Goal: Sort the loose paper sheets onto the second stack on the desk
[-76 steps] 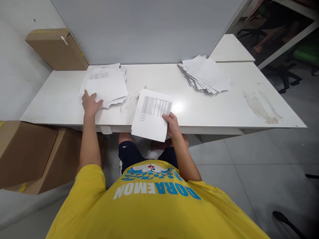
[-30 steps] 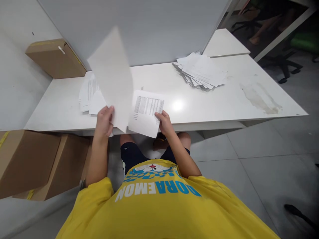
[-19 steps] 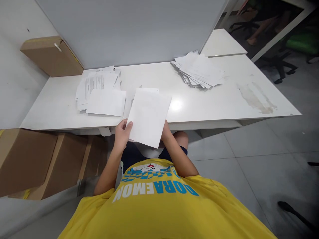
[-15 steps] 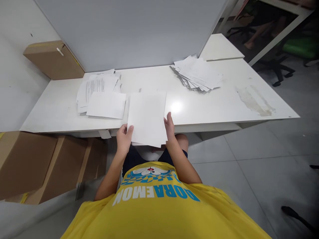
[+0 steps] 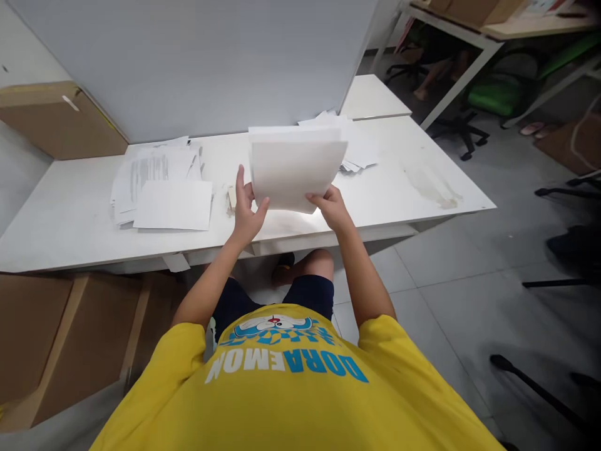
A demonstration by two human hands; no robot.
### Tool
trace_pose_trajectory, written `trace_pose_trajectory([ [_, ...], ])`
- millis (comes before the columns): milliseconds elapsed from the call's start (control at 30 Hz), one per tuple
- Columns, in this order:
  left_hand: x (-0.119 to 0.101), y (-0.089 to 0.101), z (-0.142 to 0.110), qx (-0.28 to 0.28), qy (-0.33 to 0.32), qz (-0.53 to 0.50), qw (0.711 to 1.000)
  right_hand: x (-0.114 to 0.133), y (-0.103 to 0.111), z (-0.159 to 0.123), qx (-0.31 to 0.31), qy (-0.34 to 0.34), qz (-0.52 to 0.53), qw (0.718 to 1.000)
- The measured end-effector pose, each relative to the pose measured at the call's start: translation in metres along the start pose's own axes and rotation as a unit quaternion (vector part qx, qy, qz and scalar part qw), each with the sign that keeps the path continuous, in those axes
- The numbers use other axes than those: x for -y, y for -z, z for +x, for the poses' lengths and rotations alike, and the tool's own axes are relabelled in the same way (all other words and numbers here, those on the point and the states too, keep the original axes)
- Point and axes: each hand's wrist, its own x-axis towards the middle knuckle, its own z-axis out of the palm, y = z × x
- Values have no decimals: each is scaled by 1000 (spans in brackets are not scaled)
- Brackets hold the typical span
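A small stack of white paper sheets (image 5: 295, 172) is held tilted up above the desk, its layers showing along the top edge. My right hand (image 5: 332, 205) grips it at the lower right corner, thumb on the front face and fingers behind. Against the left edge rests my left hand (image 5: 248, 210), fingers stretched and thumb apart; some fingertips are hidden by the sheets. A pile of printed papers (image 5: 154, 164) lies on the left, with a blank sheet (image 5: 173, 205) at its front. Partly covered by the held sheets, another paper pile (image 5: 364, 144) sits at the right rear.
The white desk (image 5: 61, 213) backs onto a grey panel (image 5: 201, 62). A cardboard box (image 5: 61, 122) stands at its left rear. More boxes (image 5: 89, 338) are below on the left. Right of the desk are a green chair (image 5: 498, 94) and a person's bare leg (image 5: 429, 78).
The sheets have been lifted and tilted up, away from my body. My right hand now grips their lower corner, while my left hand has opened at the side. The view has shifted right.
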Motion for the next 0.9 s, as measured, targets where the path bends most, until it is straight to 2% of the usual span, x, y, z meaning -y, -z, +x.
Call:
trace_pose_trajectory([
  [67, 17, -17, 12, -19, -36, -28, 999, -6, 9, 15, 6, 10, -11, 1000],
  [133, 28, -27, 17, -42, -30, -36, 998, -12, 14, 20, 23, 19, -19, 999],
  [233, 35, -31, 20, -63, -40, -28, 997, -16, 12, 16, 31, 44, -12, 998],
  [300, 39, -30, 22, -58, -45, -15, 997, -18, 8, 12, 10, 58, -7, 998],
  [433, 50, -29, 26, -6, 18, 23, 1000, -27, 1, 11, -44, 68, -28, 996],
  [533, 55, -28, 29, 12, 64, 27, 998, -32, -4, 13, -57, 10, 0, 998],
  [667, 49, -21, 32, 17, 59, 48, 997, -24, -12, 9, -34, -33, 43, 998],
  [767, 35, -8, 36, 37, 57, 56, 996, -15, -18, -5, -19, -55, 67, 996],
  [833, 25, 5, 37, 81, 74, 58, 992, -14, -24, -20, -14, -87, 68, 994],
  [900, 16, 18, 36, 148, 106, 71, 981, -16, -32, -38, 22, -138, 62, 988],
])
